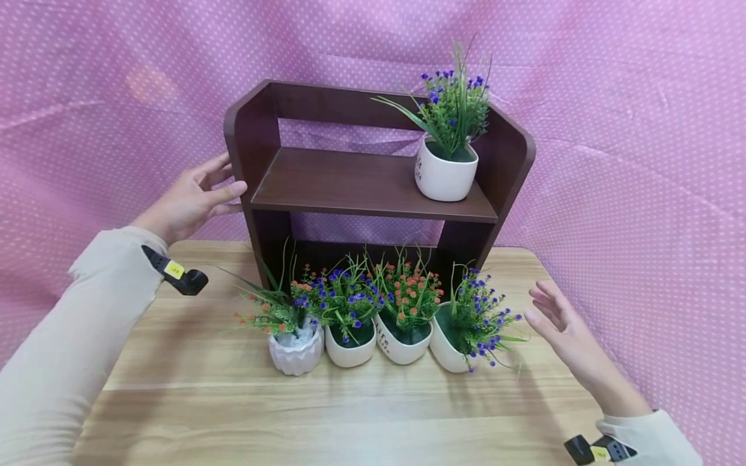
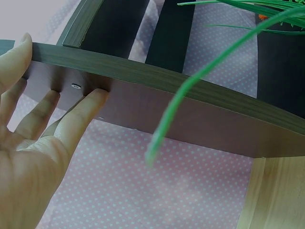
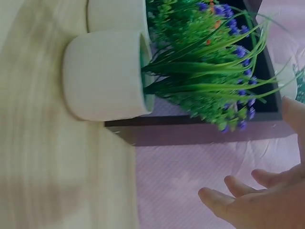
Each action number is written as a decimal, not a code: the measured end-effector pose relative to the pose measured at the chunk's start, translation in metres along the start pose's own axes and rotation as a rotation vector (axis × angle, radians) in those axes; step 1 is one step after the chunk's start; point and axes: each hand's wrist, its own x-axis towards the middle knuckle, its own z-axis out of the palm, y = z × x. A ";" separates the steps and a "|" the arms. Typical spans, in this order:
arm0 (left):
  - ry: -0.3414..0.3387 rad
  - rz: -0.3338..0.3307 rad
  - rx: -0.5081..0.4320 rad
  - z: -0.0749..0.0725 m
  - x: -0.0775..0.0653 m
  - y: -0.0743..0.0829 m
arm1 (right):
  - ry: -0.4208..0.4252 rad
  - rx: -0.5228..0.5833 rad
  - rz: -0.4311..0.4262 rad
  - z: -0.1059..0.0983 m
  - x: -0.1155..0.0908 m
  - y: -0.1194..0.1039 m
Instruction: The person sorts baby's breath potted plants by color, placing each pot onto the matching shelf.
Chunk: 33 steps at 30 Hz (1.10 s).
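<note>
A dark brown two-tier shelf (image 1: 326,178) stands on the wooden table. My left hand (image 1: 195,194) touches its left side panel (image 2: 157,112), straight fingertips against the outer face and thumb at the front edge. On the upper board, toward the right, sits a white pot of purple flowers (image 1: 445,171). A row of potted flowers stands before the shelf: a ribbed white pot (image 1: 296,353), a purple-flowered pot (image 1: 351,346), an orange-flowered pot (image 1: 405,346) and a tilted purple-flowered pot (image 1: 449,346). My right hand (image 1: 562,330) hovers right of that row, fingers spread, holding nothing.
Pink polka-dot cloth (image 1: 641,162) hangs behind and on both sides. The light wooden table (image 1: 350,421) extends in front of the pots. A green grass blade (image 2: 176,100) crosses the left wrist view.
</note>
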 end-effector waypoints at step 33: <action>0.027 -0.038 -0.004 0.000 0.000 0.002 | -0.053 0.238 0.254 0.071 -0.026 0.036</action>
